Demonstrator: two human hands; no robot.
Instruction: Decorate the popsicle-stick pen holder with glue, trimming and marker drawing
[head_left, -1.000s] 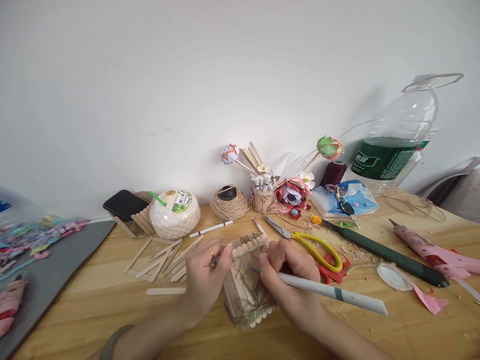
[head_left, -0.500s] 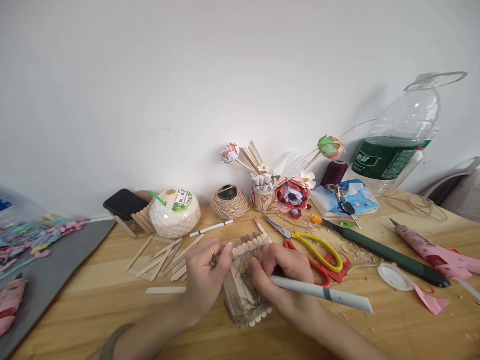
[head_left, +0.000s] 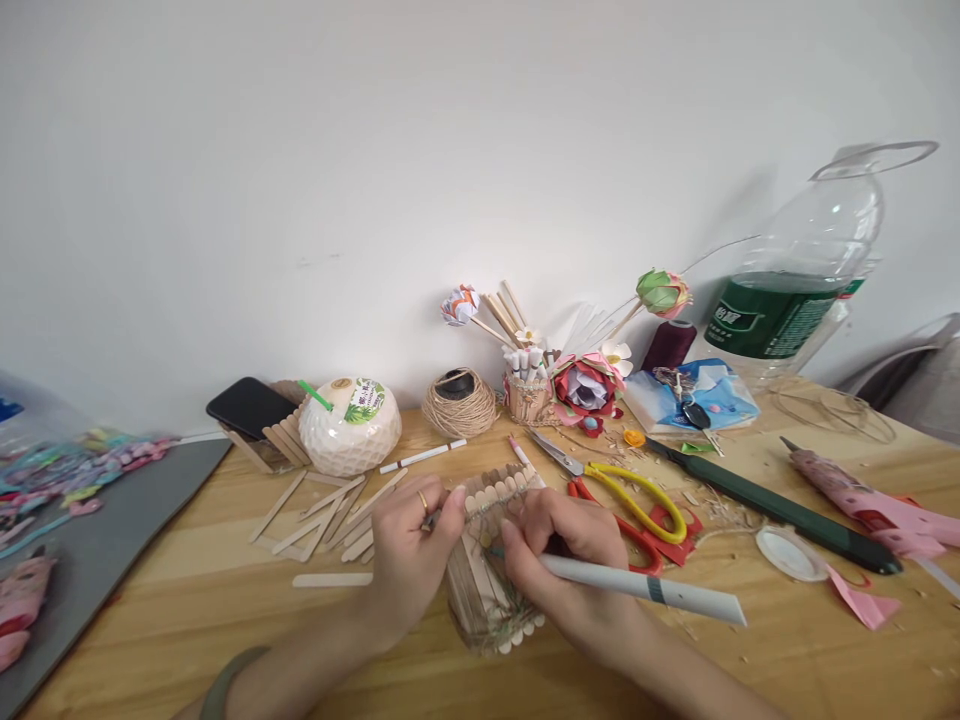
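Note:
A small craft-stick holder with scalloped stick ends and twine along its edges lies tilted between my hands, low in the middle of the head view. My left hand is closed on its upper left edge, thumb on top. Between the fingers of my right hand is a white marker pen with a grey band. Its tip points at the holder's front face, where a small drawn or glued flower pattern shows faintly; the fingers partly hide the tip. Loose craft sticks lie left of my left hand.
Scissors with yellow and red handles lie to the right, beside a green cutter-like tool and a pink glue gun. Behind stand a white coconut, a twine ball, a paper flower and a large bottle.

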